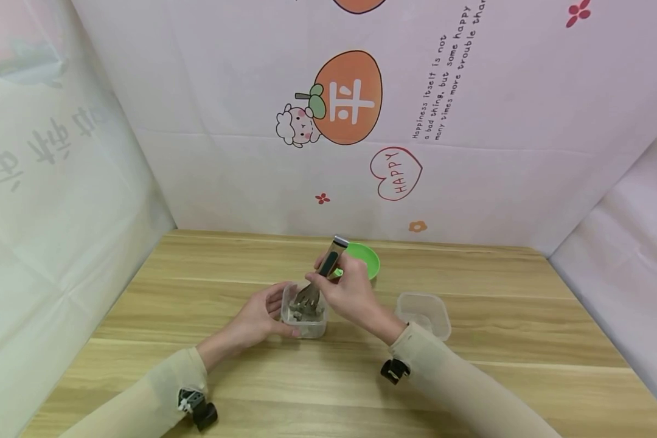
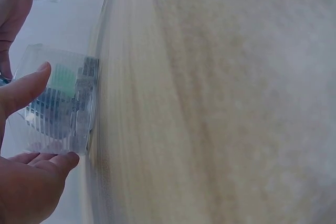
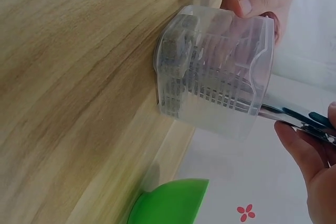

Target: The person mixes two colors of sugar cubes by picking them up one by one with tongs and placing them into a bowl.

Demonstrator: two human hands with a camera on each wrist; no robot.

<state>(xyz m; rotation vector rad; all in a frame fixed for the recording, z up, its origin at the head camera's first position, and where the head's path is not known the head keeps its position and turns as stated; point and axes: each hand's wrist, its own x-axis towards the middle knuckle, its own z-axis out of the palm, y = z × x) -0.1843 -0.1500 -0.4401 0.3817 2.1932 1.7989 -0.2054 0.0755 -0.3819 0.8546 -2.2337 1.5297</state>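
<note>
My left hand point(image 1: 254, 319) steadies a small clear plastic container point(image 1: 311, 332), thumb on the near side and fingers around the far side. In the right wrist view the container point(image 3: 220, 114) stands on the table, with greyish pieces point(image 3: 173, 43) along its bottom. My right hand point(image 1: 356, 292) grips metal tongs point(image 1: 330, 261) with dark handle inlays. Their slotted, fork-like ends point(image 1: 308, 296) point down inside the container among the pieces. Whether the tips pinch a piece cannot be told.
A green bowl point(image 1: 368, 257) stands behind my right hand, partly hidden by it. To the right on the wooden table point(image 1: 504, 322) lies a clear plastic lid point(image 1: 440, 316), near my right wrist. A printed cloth wall point(image 1: 241, 182) rises behind the table.
</note>
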